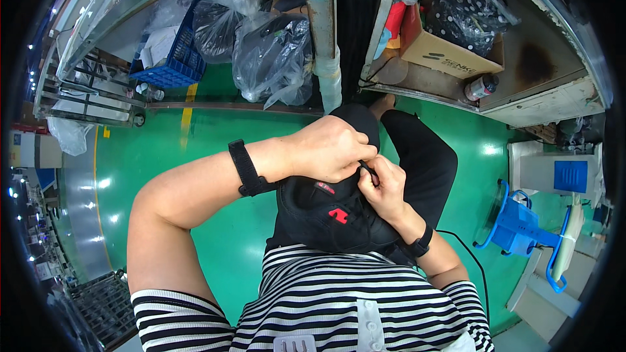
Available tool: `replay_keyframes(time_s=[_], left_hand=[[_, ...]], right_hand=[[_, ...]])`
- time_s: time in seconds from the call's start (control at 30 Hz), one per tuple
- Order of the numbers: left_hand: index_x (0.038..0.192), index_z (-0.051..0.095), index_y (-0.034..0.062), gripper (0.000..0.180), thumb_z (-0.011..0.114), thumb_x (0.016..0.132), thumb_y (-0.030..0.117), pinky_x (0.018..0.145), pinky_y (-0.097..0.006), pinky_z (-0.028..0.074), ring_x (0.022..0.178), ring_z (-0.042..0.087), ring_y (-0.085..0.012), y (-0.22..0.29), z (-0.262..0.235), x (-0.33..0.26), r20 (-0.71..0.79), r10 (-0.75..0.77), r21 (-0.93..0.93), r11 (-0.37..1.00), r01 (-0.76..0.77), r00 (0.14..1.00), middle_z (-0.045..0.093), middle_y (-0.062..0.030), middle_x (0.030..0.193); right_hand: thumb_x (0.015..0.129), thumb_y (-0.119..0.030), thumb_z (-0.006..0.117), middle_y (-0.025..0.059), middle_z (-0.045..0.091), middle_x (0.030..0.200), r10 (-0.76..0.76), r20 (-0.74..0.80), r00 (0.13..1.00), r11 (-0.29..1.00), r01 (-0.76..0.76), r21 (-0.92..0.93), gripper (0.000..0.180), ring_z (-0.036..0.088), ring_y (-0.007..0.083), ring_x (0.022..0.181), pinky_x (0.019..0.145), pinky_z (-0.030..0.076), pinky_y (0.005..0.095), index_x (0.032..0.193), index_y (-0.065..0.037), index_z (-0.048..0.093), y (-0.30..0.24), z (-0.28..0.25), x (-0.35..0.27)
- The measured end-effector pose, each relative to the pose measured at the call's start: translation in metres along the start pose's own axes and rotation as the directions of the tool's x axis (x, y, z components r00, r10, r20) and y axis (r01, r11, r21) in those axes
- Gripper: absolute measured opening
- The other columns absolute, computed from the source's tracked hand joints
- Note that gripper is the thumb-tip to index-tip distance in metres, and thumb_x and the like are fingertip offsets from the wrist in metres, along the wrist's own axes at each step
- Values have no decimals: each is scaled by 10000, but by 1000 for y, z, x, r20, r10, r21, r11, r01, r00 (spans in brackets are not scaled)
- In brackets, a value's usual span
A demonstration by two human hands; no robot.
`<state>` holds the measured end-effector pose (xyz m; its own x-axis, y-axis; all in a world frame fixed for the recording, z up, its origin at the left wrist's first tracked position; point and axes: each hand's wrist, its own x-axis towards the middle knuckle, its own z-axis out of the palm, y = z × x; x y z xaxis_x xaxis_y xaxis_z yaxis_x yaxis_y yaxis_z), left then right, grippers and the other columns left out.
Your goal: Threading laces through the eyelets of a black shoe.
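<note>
On my lap rests what looks like a black shoe (312, 212) with two red patches on it. Bent over its far edge, my left hand (326, 150) has its fingers closed; its fingertips meet those of the other hand. My right hand (386, 186) pinches a thin black lace (367, 168) just above the shoe. Part of the lace passes toward the left fingertips, where its end is hidden. My fingers cover some of the shoe, and its dark outline merges with my black trousers (420, 156).
A metal bench leg (319, 32) stands ahead of my knees. Beyond are a blue crate (171, 75), plastic-bagged items (274, 55) and, on a shelf, a cardboard box (450, 49) and a small bottle (481, 87). A blue stool-like frame (518, 225) is at right, near a black cable (475, 254).
</note>
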<state>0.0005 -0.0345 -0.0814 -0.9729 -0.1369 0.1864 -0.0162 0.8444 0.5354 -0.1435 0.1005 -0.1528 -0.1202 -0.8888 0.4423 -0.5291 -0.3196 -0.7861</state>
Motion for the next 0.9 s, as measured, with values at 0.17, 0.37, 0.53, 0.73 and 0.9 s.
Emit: replay_keyframes(time_s=[0.17,0.37,0.53,0.73,0.9], left_hand=[[810,575,46,165,691,721,121,575,-414,475,680,591,-289,1,0,-1,59,30,-17,999,-29,998,530,-89,701],[813,569,45,166,690,736,129,580,-424,473,690,591,-305,-2,0,0,61,40,-45,998,-38,997,534,-93,708],[854,586,42,140,666,774,126,611,-433,472,732,597,-316,-4,-2,0,91,7,-97,995,2,996,556,-105,731],[912,612,59,166,686,798,155,679,-422,478,788,601,-308,-1,-10,-1,123,-18,-60,998,26,992,586,-85,812],[925,638,81,167,702,793,161,698,-396,476,784,603,-284,-1,-10,-2,93,5,-38,999,-2,996,594,-58,815]], right_hand=[[670,47,660,70,415,591,-33,-9,999,999,33,8,155,431,200,447,447,362,333,785,-5,569,0,0,-3],[682,38,655,80,440,602,-3,-20,1000,999,4,36,134,448,204,454,451,364,334,774,-2,566,1,1,-5],[750,9,673,80,479,632,106,0,994,991,-106,83,104,469,204,465,460,379,326,802,0,584,-5,0,-6],[742,-3,697,78,521,716,114,6,993,993,-114,21,178,536,205,577,527,432,329,894,-15,606,-15,-10,-2],[722,-1,720,108,577,821,52,8,999,999,-52,-18,234,593,257,721,639,483,346,925,-8,604,-18,-13,-1]])
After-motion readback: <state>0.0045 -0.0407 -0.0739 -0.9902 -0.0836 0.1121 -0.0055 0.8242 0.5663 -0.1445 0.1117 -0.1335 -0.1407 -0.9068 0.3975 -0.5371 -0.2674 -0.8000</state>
